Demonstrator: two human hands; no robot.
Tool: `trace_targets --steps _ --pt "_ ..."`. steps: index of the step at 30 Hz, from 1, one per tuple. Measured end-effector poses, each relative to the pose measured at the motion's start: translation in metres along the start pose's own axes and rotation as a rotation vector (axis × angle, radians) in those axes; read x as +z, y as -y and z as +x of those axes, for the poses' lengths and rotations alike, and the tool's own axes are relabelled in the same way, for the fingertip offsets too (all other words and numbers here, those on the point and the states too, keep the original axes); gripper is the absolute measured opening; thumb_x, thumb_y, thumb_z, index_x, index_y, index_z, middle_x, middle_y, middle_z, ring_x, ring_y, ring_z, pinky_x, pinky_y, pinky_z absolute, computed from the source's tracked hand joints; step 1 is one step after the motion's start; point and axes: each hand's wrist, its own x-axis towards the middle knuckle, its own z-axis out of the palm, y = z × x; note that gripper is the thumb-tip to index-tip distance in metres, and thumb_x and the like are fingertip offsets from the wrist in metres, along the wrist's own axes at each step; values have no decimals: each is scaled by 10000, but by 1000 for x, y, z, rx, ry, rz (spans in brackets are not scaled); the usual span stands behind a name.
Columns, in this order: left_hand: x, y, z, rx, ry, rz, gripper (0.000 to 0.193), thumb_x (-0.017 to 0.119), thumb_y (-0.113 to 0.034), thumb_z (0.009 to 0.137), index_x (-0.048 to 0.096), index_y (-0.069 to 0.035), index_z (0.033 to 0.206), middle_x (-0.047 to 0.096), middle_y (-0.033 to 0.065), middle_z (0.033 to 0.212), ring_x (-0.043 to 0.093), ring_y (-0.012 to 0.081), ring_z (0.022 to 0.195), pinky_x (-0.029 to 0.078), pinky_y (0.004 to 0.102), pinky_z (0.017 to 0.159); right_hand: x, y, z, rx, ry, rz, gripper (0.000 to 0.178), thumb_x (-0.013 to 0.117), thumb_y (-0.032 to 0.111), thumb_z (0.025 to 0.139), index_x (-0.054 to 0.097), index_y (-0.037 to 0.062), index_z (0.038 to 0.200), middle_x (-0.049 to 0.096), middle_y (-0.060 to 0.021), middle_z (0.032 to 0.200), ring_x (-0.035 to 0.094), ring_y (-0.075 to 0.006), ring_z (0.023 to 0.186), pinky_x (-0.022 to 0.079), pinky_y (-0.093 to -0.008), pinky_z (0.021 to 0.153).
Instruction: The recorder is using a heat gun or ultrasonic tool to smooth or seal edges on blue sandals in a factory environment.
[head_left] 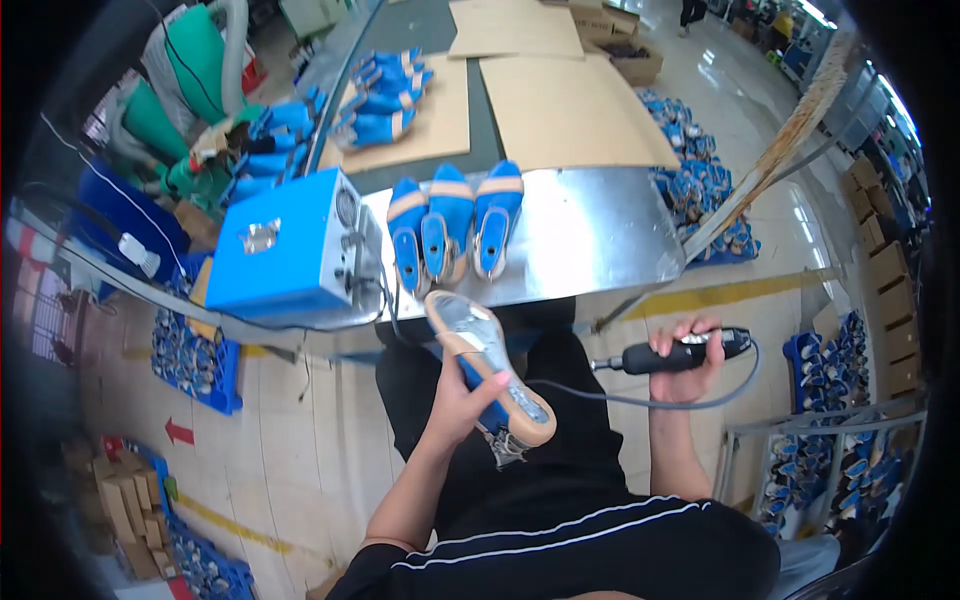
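Observation:
My left hand is closed around a tan-soled sandal on a blue shoe last, its sole turned up over my lap. A metal buckle or strap end hangs from its near end. In my right hand is a black handheld rotary grinder, its metal tip pointing left toward the sandal but apart from it. A grey cable runs from the grinder's back end and loops below it toward the left. Three more sandals on blue lasts lie side by side on the metal table ahead.
A bright blue control box with knobs and cables stands at the table's left. Cardboard sheets cover the far part, with more lasts on them. Blue crates of lasts stand on the floor at both sides. A rusty post rises at the right.

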Motion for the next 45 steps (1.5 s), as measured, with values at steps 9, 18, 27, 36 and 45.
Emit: trace_targets --steps 9,18,27,36,45 --pt "146 -72 184 366 122 1485 1065 858 -384 752 341 144 1520 612 351 1215 719 432 943 631 479 700 -1 17 -18 -52 -93 14 288 519 397 1082 525 115 1021 575 -80 883 542 -210 629 474 -387 635" --pt "154 -24 256 313 48 2068 305 678 -149 894 750 82 1079 682 260 1121 682 457 955 583 554 515 -18 2 -23 34 -117 51 283 524 396 1084 530 122 1016 590 -74 879 559 -203 620 484 -377 614" --pt "78 -136 187 406 222 1486 561 743 -494 896 721 -19 1196 719 221 1097 698 376 1053 580 462 900 -32 -36 111 286 -513 43 550 662 673 925 576 190 1173 598 -34 956 540 -167 753 506 -346 692" --pt "-103 -174 387 258 -57 1878 702 803 -457 860 574 26 1314 677 231 1216 657 416 1151 545 503 962 -76 -76 217 594 -385 -7 460 673 584 971 591 155 1114 618 -66 900 617 -210 749 587 -437 731" --pt "-280 -194 549 -40 -325 2261 845 932 -318 710 549 -291 1462 437 111 1570 476 458 1381 531 566 1016 -38 -52 195 459 -706 8 537 636 668 950 591 149 1076 547 -36 750 561 -203 696 543 -419 703"
